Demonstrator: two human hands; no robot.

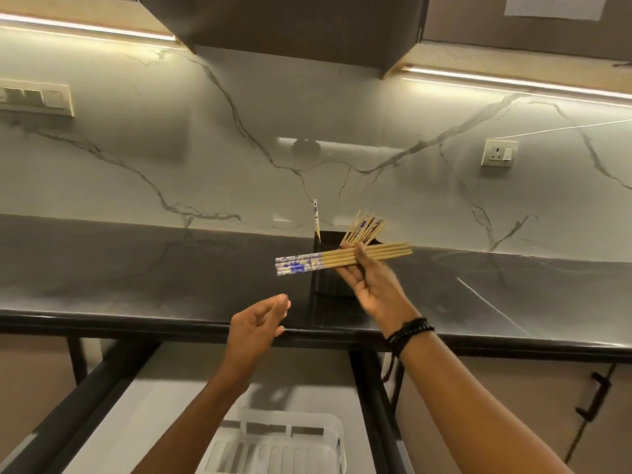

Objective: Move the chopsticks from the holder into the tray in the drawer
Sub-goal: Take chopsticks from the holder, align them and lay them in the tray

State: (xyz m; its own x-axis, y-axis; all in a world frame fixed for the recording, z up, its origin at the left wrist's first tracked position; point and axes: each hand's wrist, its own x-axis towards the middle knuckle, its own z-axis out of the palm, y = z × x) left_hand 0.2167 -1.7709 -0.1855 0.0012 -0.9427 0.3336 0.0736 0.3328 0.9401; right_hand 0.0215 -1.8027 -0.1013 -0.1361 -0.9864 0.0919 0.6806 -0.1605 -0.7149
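Observation:
My right hand [372, 285] holds a bundle of several wooden chopsticks [328, 261] sideways, their blue-and-white patterned ends pointing left, in front of the black holder [328, 285] on the counter. More chopsticks [364, 229] fan out of the holder's right side, and a single chopstick [316, 218] stands at its left corner. My left hand [256, 328] hovers open near the counter's front edge, below and left of the bundle, holding nothing. The white slotted tray [335, 436] lies in the open drawer [113, 381] below.
The dark marble countertop [136, 268] runs across the view with its black front edge [119, 321]. A marble backsplash carries a switch panel [34, 97] at left and a socket [499, 152] at right. A cabinet handle [595, 395] is at lower right.

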